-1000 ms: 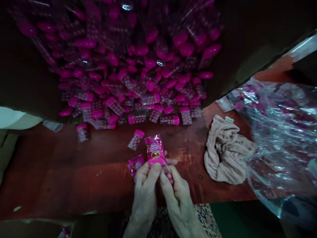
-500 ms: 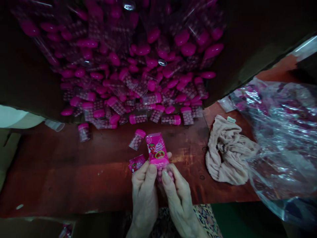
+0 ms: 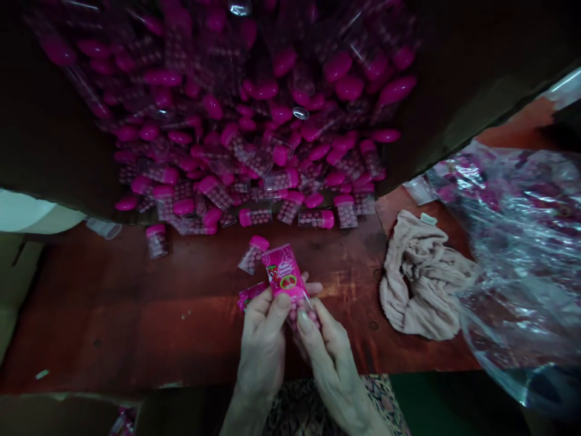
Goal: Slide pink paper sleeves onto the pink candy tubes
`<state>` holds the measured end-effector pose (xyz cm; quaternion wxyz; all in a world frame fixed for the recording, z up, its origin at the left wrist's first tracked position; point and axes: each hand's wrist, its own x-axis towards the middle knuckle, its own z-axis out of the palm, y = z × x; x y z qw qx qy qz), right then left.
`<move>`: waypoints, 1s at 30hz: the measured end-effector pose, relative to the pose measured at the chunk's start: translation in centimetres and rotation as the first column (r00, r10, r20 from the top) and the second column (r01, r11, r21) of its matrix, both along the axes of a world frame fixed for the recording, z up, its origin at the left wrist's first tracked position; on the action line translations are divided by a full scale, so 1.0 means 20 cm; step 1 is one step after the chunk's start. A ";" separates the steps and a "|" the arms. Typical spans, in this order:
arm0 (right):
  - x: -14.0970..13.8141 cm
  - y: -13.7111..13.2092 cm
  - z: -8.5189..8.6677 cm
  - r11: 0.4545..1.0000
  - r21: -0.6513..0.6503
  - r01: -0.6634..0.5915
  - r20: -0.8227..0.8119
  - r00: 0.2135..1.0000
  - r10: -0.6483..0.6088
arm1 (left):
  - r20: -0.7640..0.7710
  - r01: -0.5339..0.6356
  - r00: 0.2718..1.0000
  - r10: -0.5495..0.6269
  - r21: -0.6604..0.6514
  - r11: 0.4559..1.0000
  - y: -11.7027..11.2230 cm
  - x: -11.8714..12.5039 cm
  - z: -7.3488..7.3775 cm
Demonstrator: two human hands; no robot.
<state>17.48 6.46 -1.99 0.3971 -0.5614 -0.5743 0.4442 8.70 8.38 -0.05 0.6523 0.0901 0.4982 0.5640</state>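
Between my hands is a small clear candy container [image 3: 305, 307] full of pink balls, tilted, with a bright pink printed label [image 3: 285, 272] over its upper part. My left hand [image 3: 263, 339] pinches the label's lower left edge between thumb and fingers. Closed around the container's lower right end is my right hand [image 3: 329, 348], its thumb pressed on the clear part. Another pink printed label [image 3: 247, 295] lies on the table, partly under my left fingers. Just beyond it lies a pink-capped candy container [image 3: 253, 254].
A large dark-walled box [image 3: 436, 91] holds a heap of pink-capped candy containers [image 3: 276, 154], some spilling onto the red-brown table [image 3: 136, 315]. One container [image 3: 157, 241] stands apart at left, near a clear empty cup [image 3: 103, 227]. At right lie a beige cloth [image 3: 417, 278] and a clear plastic bag [image 3: 521, 260].
The held container and label have tilted further left. My left thumb has slid a little to the right along the label's lower edge. The view has shifted slightly.
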 end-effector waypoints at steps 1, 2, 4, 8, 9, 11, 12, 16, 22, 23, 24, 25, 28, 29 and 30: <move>-0.01 -0.01 -0.01 1.000 0.015 0.024 0.036 0.999 -0.025 | -0.007 -0.007 1.000 0.007 -0.025 1.000 -0.01 0.01 0.00; -0.02 -0.01 -0.02 0.998 0.030 0.054 0.076 0.996 -0.056 | -0.014 -0.021 1.000 0.020 -0.046 0.999 -0.02 0.02 0.00; -0.04 -0.02 -0.04 0.995 0.041 0.090 0.123 0.988 -0.095 | -0.033 -0.041 0.999 0.039 -0.068 0.997 -0.04 0.05 -0.01; -0.04 0.00 -0.06 0.996 -0.081 0.027 0.014 1.000 -0.026 | -0.003 -0.053 0.999 0.053 -0.065 0.996 -0.04 0.06 -0.02; -0.03 0.01 -0.05 0.993 -0.120 -0.014 -0.034 0.999 0.010 | 0.010 -0.063 0.998 0.064 -0.060 0.996 -0.03 0.05 -0.02; 0.01 0.05 -0.03 0.972 -0.191 -0.134 -0.117 0.987 0.113 | 0.021 -0.089 0.996 0.090 -0.052 0.995 -0.01 0.02 -0.02; 0.02 0.07 -0.01 0.953 -0.215 -0.211 -0.153 0.972 0.181 | 0.022 -0.088 0.996 0.090 -0.055 0.995 0.00 0.01 -0.02; 0.06 0.12 0.04 0.918 -0.196 -0.346 -0.226 0.926 0.301 | 0.009 -0.060 0.998 0.062 -0.105 0.993 0.00 0.00 0.00; 0.03 0.12 0.01 0.924 -0.230 -0.305 -0.337 0.916 0.218 | -0.027 -0.067 0.998 0.064 -0.175 0.982 -0.04 0.05 0.00; 0.03 0.12 0.00 0.918 -0.244 -0.311 -0.360 0.909 0.212 | -0.029 -0.078 0.997 0.074 -0.184 0.980 -0.04 0.06 -0.01; 0.03 0.12 -0.01 0.914 -0.259 -0.314 -0.377 0.904 0.203 | -0.031 -0.087 0.996 0.082 -0.191 0.978 -0.05 0.06 -0.02; 0.02 0.12 -0.02 0.908 -0.273 -0.317 -0.393 0.899 0.195 | -0.031 -0.093 0.996 0.088 -0.195 0.976 -0.05 0.06 -0.02; 0.01 0.12 -0.05 0.897 -0.311 -0.316 -0.445 0.882 0.156 | -0.032 -0.089 0.996 0.085 -0.193 0.977 -0.05 0.05 -0.04; 0.00 0.12 -0.05 0.894 -0.320 -0.313 -0.460 0.876 0.142 | -0.033 -0.087 0.996 0.082 -0.188 0.978 -0.06 0.05 -0.04; -0.01 0.12 -0.06 0.892 -0.326 -0.314 -0.470 0.872 0.136 | -0.033 -0.085 0.996 0.080 -0.183 0.979 -0.06 0.04 -0.04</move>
